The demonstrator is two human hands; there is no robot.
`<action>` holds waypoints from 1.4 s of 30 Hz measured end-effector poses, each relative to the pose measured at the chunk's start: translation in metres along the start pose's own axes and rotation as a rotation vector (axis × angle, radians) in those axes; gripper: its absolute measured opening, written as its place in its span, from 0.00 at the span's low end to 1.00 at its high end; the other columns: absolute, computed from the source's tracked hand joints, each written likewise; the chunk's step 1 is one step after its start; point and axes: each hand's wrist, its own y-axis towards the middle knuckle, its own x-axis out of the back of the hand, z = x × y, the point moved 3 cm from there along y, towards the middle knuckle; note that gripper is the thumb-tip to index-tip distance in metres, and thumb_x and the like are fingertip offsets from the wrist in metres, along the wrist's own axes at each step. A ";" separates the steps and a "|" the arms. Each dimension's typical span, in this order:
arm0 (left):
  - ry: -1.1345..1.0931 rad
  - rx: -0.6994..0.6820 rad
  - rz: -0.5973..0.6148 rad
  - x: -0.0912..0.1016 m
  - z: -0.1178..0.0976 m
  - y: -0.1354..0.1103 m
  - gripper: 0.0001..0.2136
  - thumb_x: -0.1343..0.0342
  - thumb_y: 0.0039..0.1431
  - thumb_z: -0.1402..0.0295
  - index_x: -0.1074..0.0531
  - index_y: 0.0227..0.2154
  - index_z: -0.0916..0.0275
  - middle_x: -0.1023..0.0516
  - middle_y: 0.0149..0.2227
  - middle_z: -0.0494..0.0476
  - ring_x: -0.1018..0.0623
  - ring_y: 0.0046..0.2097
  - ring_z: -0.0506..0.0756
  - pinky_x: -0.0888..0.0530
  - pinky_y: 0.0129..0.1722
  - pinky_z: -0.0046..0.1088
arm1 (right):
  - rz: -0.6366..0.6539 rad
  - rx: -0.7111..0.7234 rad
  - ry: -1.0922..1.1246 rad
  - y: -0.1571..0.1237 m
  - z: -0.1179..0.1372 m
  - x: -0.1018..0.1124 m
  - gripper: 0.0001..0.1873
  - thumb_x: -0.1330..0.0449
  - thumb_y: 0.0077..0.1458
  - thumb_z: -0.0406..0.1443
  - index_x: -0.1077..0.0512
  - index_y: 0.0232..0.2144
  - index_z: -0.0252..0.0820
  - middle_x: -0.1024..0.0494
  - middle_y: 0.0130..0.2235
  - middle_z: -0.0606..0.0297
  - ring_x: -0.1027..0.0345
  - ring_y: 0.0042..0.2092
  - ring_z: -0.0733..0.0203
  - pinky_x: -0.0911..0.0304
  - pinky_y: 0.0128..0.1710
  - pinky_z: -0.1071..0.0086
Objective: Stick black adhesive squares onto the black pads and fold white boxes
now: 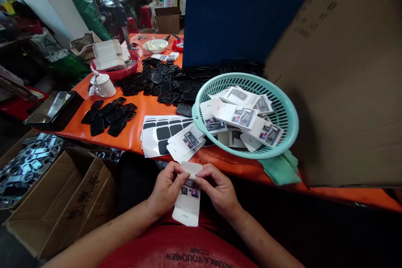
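Note:
Both hands pinch a small white printed card box (187, 206) in front of my body. My left hand (166, 188) grips its left edge near the far flap, thumb on top. On the opposite edge, my right hand (218, 188) has thumb and fingers closed. The box looks flat, with a rounded flap at each end and small product pictures on its face. Just beyond my hands, a stack of similar flat card boxes (185, 142) lies at the table edge. A light green plastic basket (292, 123) to the right carries several printed boxes (237, 113).
Sheets of black stickers (163, 134) lie beside the stack. Black plates (109, 115) are spread across the orange table (132, 134). A red basket (132, 69), a white cup (103, 85) and a green cloth (281, 169) are around. Large cardboard (351, 92) stands right; an open carton (63, 201) sits lower left.

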 end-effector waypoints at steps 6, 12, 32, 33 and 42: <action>0.002 -0.069 0.012 0.001 0.010 0.005 0.17 0.44 0.61 0.63 0.37 0.50 0.62 0.31 0.29 0.48 0.30 0.31 0.49 0.31 0.33 0.24 | -0.068 -0.194 0.200 -0.004 -0.011 0.001 0.20 0.31 0.48 0.45 0.29 0.42 0.47 0.24 0.33 0.67 0.29 0.34 0.60 0.31 0.36 0.68; 0.117 -0.067 0.071 0.000 0.010 0.005 0.11 0.42 0.58 0.60 0.30 0.35 0.63 0.27 0.31 0.52 0.28 0.33 0.50 0.31 0.34 0.25 | 0.039 -0.033 -0.007 -0.007 0.000 0.011 0.11 0.35 0.53 0.45 0.24 0.29 0.43 0.22 0.33 0.61 0.28 0.36 0.57 0.32 0.39 0.64; -0.045 0.207 0.032 -0.006 -0.012 0.020 0.13 0.35 0.46 0.61 0.30 0.27 0.65 0.29 0.24 0.49 0.31 0.26 0.48 0.35 0.27 0.23 | -0.023 -0.385 0.070 0.003 0.010 0.016 0.11 0.29 0.40 0.42 0.21 0.23 0.40 0.22 0.24 0.65 0.31 0.27 0.62 0.33 0.30 0.68; -0.036 0.206 0.031 -0.006 -0.012 0.021 0.13 0.35 0.46 0.61 0.30 0.27 0.65 0.29 0.24 0.49 0.31 0.26 0.47 0.35 0.27 0.23 | -0.020 -0.397 0.081 0.003 0.008 0.016 0.11 0.29 0.40 0.42 0.21 0.23 0.40 0.22 0.23 0.66 0.32 0.26 0.63 0.34 0.29 0.68; 0.003 0.092 0.095 -0.002 -0.005 0.008 0.11 0.39 0.53 0.61 0.28 0.29 0.65 0.27 0.27 0.53 0.29 0.30 0.50 0.32 0.31 0.25 | -0.052 -0.125 -0.076 -0.011 0.010 0.018 0.07 0.33 0.48 0.40 0.20 0.25 0.43 0.20 0.27 0.62 0.27 0.29 0.58 0.31 0.31 0.67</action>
